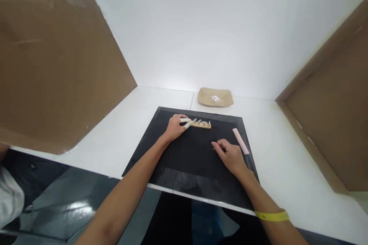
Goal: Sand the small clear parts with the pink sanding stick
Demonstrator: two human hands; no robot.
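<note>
My left hand point(174, 127), with white coverings on the thumb and a finger, pinches the left end of a small wooden strip point(205, 126). Along the strip sit several shiny round metal bits and short pale, clear-looking pieces, too small to name. It lies on or just above the black mat point(184, 153), near its far edge. Lower and to the right, my right hand point(232, 157) is closed in a pinch. A tiny thin yellowish piece point(213, 148) pokes out from its fingertips. Just beyond that hand, on the mat's right side, lies a pale pink bar point(240, 141).
Behind the mat, a shallow tan tray point(201, 98) holds a small white labelled item point(215, 98). Brown panels stand to the left point(57, 65) and right point(330, 115) of the white table point(284, 153). Part of another person shows at lower left.
</note>
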